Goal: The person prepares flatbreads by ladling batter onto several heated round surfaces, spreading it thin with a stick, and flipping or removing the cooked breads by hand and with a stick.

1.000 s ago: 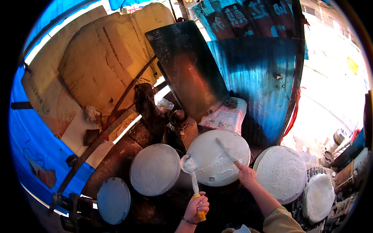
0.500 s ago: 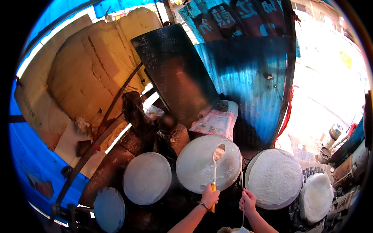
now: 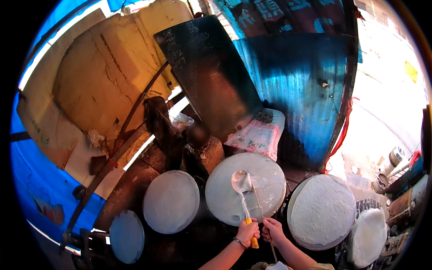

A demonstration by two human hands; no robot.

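My left hand point(image 3: 246, 233) is closed round the yellow handle of a metal ladle point(image 3: 242, 182), whose shaft is coated in white. The ladle's bowl is over the middle of a large round pale griddle point(image 3: 265, 168). Close beside it, my right hand point(image 3: 273, 232) grips a thin stick point(image 3: 257, 196). The stick's upper end reaches the right side of the ladle's bowl; whether it touches the bowl or scrapes inside it, I cannot tell. No lump or pool of batter can be made out on the griddle.
To the right lie a round surface under a rough white layer point(image 3: 321, 211) and a smaller white-topped disc point(image 3: 368, 238). Two more pale round discs point(image 3: 171, 202) point(image 3: 127, 236) stand to the left. Behind are a patterned bag point(image 3: 263, 135), a dark board point(image 3: 207, 76) and blue corrugated sheeting point(image 3: 297, 99).
The ladle's bowl has moved left and slightly down, and now shows its pale surface. My right hand has moved left toward my left hand, and its stick has tilted toward the ladle.
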